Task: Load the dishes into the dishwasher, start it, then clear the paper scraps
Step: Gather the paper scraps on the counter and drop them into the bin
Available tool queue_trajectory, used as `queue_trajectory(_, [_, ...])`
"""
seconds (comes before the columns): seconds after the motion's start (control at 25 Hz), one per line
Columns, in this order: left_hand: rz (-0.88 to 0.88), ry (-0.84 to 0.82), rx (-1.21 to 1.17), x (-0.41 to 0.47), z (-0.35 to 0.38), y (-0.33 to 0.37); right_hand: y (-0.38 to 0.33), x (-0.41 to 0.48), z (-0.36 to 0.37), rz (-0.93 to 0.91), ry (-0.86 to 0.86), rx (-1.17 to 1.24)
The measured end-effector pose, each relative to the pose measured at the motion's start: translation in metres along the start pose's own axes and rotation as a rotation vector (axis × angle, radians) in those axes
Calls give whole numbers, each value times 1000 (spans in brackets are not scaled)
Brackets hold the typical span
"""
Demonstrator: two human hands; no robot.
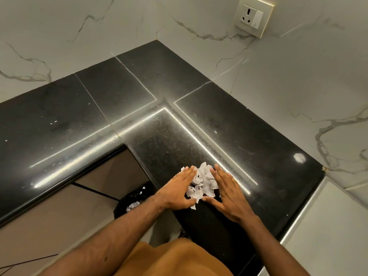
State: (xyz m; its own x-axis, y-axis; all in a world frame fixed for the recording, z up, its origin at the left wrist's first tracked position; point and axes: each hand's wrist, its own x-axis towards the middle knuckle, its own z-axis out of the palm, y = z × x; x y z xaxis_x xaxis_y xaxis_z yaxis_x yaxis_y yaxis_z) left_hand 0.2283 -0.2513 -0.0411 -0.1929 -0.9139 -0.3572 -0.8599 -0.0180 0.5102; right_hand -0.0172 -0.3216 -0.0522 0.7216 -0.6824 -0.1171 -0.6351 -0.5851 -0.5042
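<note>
A small heap of torn white paper scraps point(202, 182) lies on the black stone counter point(249, 148) near its front edge. My left hand point(177, 191) lies flat against the heap's left side, fingers straight. My right hand point(227, 193) lies flat against its right side, fingers straight, thumb under the heap's near edge. The two hands enclose the scraps between them. No dishes or dishwasher are in view.
A black-lined bin point(131, 200) with a few white scraps in it stands on the floor below the counter's inner corner. Marble walls meet behind the L-shaped counter. A wall socket point(253, 16) sits at the upper right. A white spot point(299, 157) marks the counter's right part.
</note>
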Motion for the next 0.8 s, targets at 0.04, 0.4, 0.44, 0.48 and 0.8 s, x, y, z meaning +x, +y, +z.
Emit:
queue_trajectory(0.04, [17, -9, 18, 1, -1, 2, -3, 8, -2, -6, -12, 34])
queue_trajectory(0.4, [-156, -38, 153, -6, -15, -1, 20, 3, -34, 275, -50, 231])
queue_trajectory(0.44, [-150, -33, 137, -5, -16, -1, 18, 2, -32, 295, -63, 242])
queue_trajectory(0.48, [-141, -30, 129, -3, -16, -1, 14, 3, -30, 304, -52, 266])
queue_trajectory(0.8, [-142, 5, -42, 0, -18, -2, -5, 13, -32, 326, -8, 353])
